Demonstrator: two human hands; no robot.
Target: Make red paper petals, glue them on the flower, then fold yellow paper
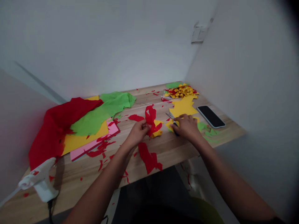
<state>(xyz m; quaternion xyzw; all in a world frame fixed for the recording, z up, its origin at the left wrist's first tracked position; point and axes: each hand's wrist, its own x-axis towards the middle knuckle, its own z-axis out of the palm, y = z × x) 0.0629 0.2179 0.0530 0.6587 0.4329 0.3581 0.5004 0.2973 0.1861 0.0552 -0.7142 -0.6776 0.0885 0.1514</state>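
My left hand [139,132] is closed in a pinch at the edge of a cut red crepe paper piece [150,115], which lies with a folded yellow paper piece [157,133] beneath it. My right hand [189,127] is curled over a small pair of scissors [175,128] with dark handles, low on the table. The blades point up and left, away from me. Yellow paper shows around and under the right fingers. Another cut red piece [149,158] lies near the front edge, below my left hand.
A white glue gun [44,180] with a cord stands at the left. Red crepe paper [53,124], green crepe paper [100,113] and a pink sheet [80,149] are stacked behind it. At right are a phone [211,116], green scraps [210,130] and a yellow paper pile [183,91].
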